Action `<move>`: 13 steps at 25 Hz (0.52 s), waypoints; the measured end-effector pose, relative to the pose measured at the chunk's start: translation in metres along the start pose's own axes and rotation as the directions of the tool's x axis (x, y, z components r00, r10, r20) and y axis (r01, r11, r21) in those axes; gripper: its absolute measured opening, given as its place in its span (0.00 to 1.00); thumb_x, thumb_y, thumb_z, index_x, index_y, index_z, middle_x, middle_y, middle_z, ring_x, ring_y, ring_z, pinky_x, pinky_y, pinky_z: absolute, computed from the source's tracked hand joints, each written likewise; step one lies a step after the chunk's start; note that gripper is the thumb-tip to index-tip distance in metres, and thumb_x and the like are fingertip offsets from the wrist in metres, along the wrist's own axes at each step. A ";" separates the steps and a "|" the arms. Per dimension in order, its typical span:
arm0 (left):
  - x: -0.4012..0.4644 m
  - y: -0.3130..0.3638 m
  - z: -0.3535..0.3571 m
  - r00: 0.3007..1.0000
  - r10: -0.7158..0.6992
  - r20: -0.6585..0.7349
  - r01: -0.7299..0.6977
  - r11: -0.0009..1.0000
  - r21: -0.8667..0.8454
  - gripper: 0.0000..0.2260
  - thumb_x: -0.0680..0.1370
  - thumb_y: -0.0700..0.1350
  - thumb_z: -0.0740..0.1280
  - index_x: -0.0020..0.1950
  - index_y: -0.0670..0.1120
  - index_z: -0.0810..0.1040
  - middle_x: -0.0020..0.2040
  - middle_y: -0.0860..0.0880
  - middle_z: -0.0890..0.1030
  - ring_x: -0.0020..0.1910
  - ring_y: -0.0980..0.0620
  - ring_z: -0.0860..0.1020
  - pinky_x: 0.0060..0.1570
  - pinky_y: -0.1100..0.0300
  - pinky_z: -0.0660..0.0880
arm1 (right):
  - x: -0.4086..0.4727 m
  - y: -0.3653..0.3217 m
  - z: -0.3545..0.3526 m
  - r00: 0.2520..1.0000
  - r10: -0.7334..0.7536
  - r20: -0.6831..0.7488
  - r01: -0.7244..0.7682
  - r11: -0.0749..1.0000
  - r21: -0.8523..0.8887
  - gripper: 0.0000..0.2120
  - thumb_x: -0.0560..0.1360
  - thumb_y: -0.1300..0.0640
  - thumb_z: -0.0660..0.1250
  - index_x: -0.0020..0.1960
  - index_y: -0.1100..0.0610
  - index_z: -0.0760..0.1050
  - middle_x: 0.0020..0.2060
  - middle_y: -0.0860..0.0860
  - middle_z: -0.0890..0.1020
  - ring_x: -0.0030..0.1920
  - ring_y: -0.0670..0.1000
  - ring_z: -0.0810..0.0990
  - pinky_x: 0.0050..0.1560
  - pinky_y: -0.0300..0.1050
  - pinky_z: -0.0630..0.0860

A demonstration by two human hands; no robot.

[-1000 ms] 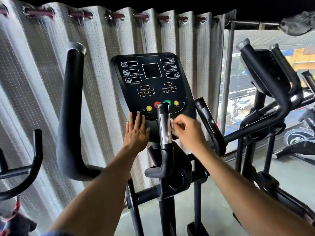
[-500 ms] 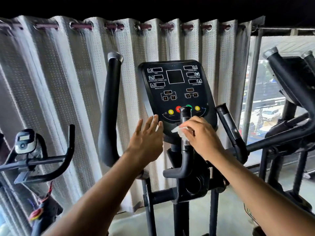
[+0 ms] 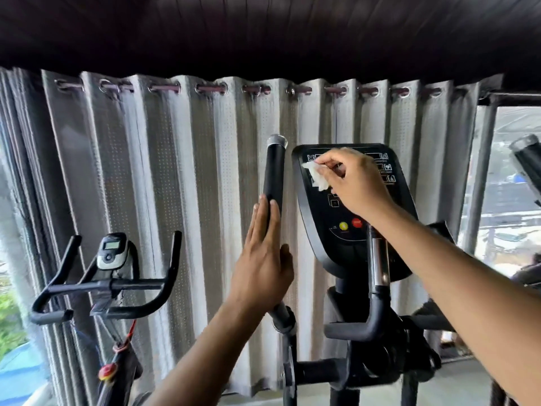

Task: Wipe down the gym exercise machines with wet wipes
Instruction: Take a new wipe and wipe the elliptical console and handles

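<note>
Right hand (image 3: 355, 183) rose, pinching one wipe (image 3: 317, 177) on console (image 3: 345, 247); left hand (image 3: 263, 256) flat.

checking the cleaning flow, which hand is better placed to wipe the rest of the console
Right. The right hand already pinches the wipe against the console. The left hand lies flat on the tall handlebar, holding no wipe.

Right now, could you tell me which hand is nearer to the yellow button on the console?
The right. The right hand holds the wet wipe on the console above the yellow button; the left hand rests on the upright handlebar, off to the button's left.
</note>
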State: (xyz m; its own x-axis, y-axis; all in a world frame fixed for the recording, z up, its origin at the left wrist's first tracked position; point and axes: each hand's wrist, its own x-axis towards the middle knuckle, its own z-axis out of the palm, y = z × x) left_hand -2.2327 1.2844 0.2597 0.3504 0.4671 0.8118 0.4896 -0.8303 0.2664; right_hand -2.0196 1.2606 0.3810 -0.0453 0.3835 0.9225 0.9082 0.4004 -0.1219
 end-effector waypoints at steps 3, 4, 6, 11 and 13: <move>-0.005 -0.002 0.007 0.999 0.021 -0.040 -0.025 0.995 -0.095 0.36 0.79 0.35 0.62 0.85 0.39 0.50 0.85 0.43 0.46 0.85 0.48 0.44 0.82 0.46 0.56 | 0.050 -0.017 0.022 0.998 -0.046 0.039 0.050 0.994 -0.096 0.06 0.79 0.57 0.71 0.55 0.57 0.83 0.49 0.49 0.84 0.42 0.39 0.77 0.44 0.33 0.75; -0.006 -0.001 0.008 0.999 0.027 -0.043 -0.032 0.992 -0.121 0.36 0.79 0.34 0.62 0.84 0.39 0.50 0.85 0.43 0.46 0.85 0.48 0.44 0.82 0.47 0.56 | 0.062 -0.020 0.030 0.998 -0.050 0.035 0.054 0.993 -0.108 0.06 0.79 0.57 0.71 0.55 0.57 0.83 0.50 0.51 0.84 0.44 0.43 0.79 0.48 0.38 0.78; -0.009 -0.005 0.009 0.997 0.035 -0.070 -0.046 0.985 -0.163 0.35 0.80 0.35 0.62 0.84 0.39 0.51 0.86 0.44 0.46 0.85 0.49 0.45 0.81 0.48 0.57 | 0.075 -0.028 0.048 0.997 -0.057 0.045 0.063 0.988 -0.142 0.06 0.79 0.59 0.71 0.54 0.60 0.83 0.51 0.55 0.84 0.48 0.51 0.81 0.51 0.47 0.81; -0.025 -0.009 0.017 0.987 0.054 -0.152 -0.088 0.970 -0.225 0.29 0.85 0.44 0.58 0.84 0.40 0.53 0.85 0.44 0.51 0.85 0.49 0.48 0.81 0.50 0.56 | 0.062 -0.037 0.066 0.998 -0.049 0.050 0.056 0.985 -0.163 0.09 0.79 0.68 0.67 0.53 0.61 0.84 0.49 0.57 0.82 0.47 0.55 0.81 0.47 0.44 0.77; -0.027 -0.010 0.017 0.983 0.072 -0.169 -0.112 0.964 -0.241 0.28 0.86 0.43 0.59 0.84 0.39 0.54 0.85 0.43 0.52 0.85 0.49 0.49 0.81 0.48 0.56 | 0.044 -0.041 0.062 0.999 -0.020 0.039 0.024 0.993 -0.117 0.09 0.78 0.68 0.67 0.52 0.59 0.84 0.47 0.55 0.81 0.45 0.53 0.81 0.46 0.41 0.74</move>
State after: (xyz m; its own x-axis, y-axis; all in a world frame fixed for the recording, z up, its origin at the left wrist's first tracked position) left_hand -2.2330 1.2853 0.2265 0.2450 0.3481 0.9049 0.2408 -0.9259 0.2910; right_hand -2.0846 1.3131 0.4040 -0.0793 0.4080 0.9095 0.9493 0.3093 -0.0559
